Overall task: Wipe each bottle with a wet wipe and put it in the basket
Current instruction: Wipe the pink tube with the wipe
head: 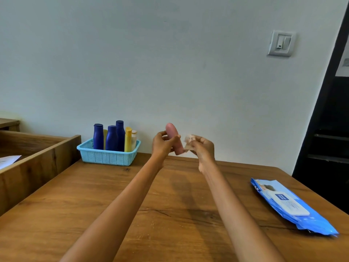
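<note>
Above the far middle of the wooden table [170, 214], the left hand [162, 143] grips a pink bottle [174, 138], thumb and fingers curled round its middle. The bottle is held in the air, clear of the tabletop, its long axis close to upright but leaning a little, so that the rounded end points up and slightly left while the lower end angles down toward the right hand. Which end carries the cap cannot be told.

The right hand [204, 148] pinches a crumpled wet wipe [188, 141] between thumb and fingertips, just beside the bottle's right flank; whether wipe and bottle are touching cannot be told.

Near the table's far left corner, against the wall, stands a turquoise basket [107, 157] holding upright bottles: three dark blue bottles [111, 138], a yellow bottle [128, 139] and a pale one behind it. A blue pack of wet wipes [290, 205] lies flat along the table's right edge, well apart from the hands.
</note>
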